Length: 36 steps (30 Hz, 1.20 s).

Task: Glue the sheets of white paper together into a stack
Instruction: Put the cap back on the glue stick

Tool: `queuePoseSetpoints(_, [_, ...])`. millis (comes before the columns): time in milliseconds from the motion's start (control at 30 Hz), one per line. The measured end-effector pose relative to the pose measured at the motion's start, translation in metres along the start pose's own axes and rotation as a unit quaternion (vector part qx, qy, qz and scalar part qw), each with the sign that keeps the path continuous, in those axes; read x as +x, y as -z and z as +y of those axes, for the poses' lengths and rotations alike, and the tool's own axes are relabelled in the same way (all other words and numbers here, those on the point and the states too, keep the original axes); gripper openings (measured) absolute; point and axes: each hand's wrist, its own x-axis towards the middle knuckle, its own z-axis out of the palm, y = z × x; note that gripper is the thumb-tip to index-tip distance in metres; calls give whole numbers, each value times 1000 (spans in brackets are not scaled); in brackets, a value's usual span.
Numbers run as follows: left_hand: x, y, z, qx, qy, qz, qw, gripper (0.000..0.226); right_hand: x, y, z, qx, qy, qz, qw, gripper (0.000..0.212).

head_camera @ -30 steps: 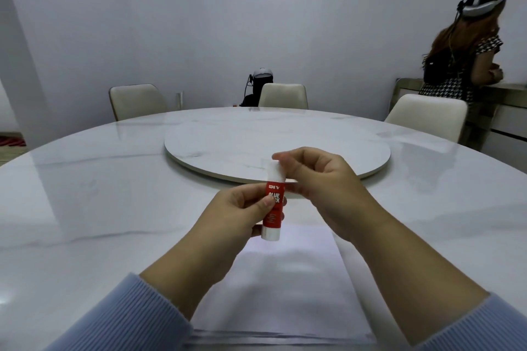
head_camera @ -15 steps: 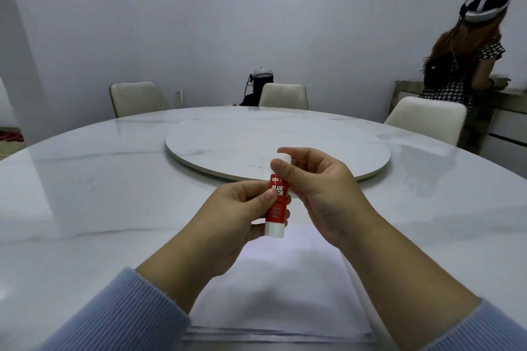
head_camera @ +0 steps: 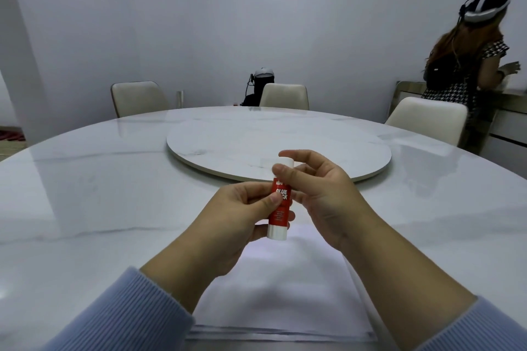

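Left hand (head_camera: 242, 208) held the glue stick (head_camera: 281, 202) upright by its red barrel, thumb across the label, fingers curled behind. Right hand (head_camera: 316, 182) pinched the white cap (head_camera: 286, 164) at the top, thumb tip on the near side of the cap and index finger hooked over the far side; remaining fingers loosely curled, holding nothing else. Cap sat seated on the barrel, no gap visible between them.

Stick was held in the air above the far edge of the sheets of white paper (head_camera: 279, 293), not touching them. Sheets lay flat on the marble table (head_camera: 99, 194) directly in front of the person, near edges slightly fanned at the bottom of the view. Turntable (head_camera: 285, 139) sat beyond the hands.

Judged step: uncapping the glue, before any gluing; no glue visible on the top sheet. Next move would call for pulling or twisting the cap off while the left hand braced the barrel, then setting the cap aside and winding up the stick.
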Motion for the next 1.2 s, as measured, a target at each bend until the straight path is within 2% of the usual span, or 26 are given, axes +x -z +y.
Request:
queuePoseSetpoints(167, [2, 5, 3, -11, -6, 5, 1000, 29, -1, 6, -4, -1, -17, -54, 998, 31])
queuePoseSetpoints(233, [1, 5, 3, -15, -6, -1, 1000, 32, -2, 6, -3, -8, -10, -39, 999, 35])
queuePoseSetpoints(367, [1, 4, 1, -20, -1, 0, 1000, 29, -1, 2, 1, -37, -12, -18, 999, 29])
queuePoseSetpoints(467, [1, 6, 2, -10, 6, 2, 1000, 30, -2, 5, -1, 4, -22, -35, 999, 33])
queuePoseSetpoints(633, [0, 4, 0, 16, 9, -1, 1000, 14, -1, 3, 4, -22, -9, 3, 1000, 33])
queuePoseSetpoints(767, [0, 6, 3, 7, 13, -10, 1000, 19, -2, 10, 0, 24, -40, -61, 997, 36])
queuePoseSetpoints(867, [-1, 5, 2, 19, 20, -16, 999, 29, 0, 11, 5, 19, -29, -37, 999, 37])
queuePoseSetpoints(933, [0, 5, 0, 27, 26, -13, 999, 25, 1, 10, 8, 7, -27, -22, 999, 39])
queuePoseSetpoints(1000, [0, 5, 0, 22, 33, -10, 999, 21, 1, 12, 8, 24, -34, -44, 998, 32])
queuePoseSetpoints(1067, [0, 6, 2, 17, 38, -13, 999, 27, -1, 13, 6, 43, -39, -77, 995, 27])
queuePoseSetpoints(1200, [0, 7, 3, 20, 32, -28, 999, 36, 1, 7, 7, -2, -29, -28, 999, 44])
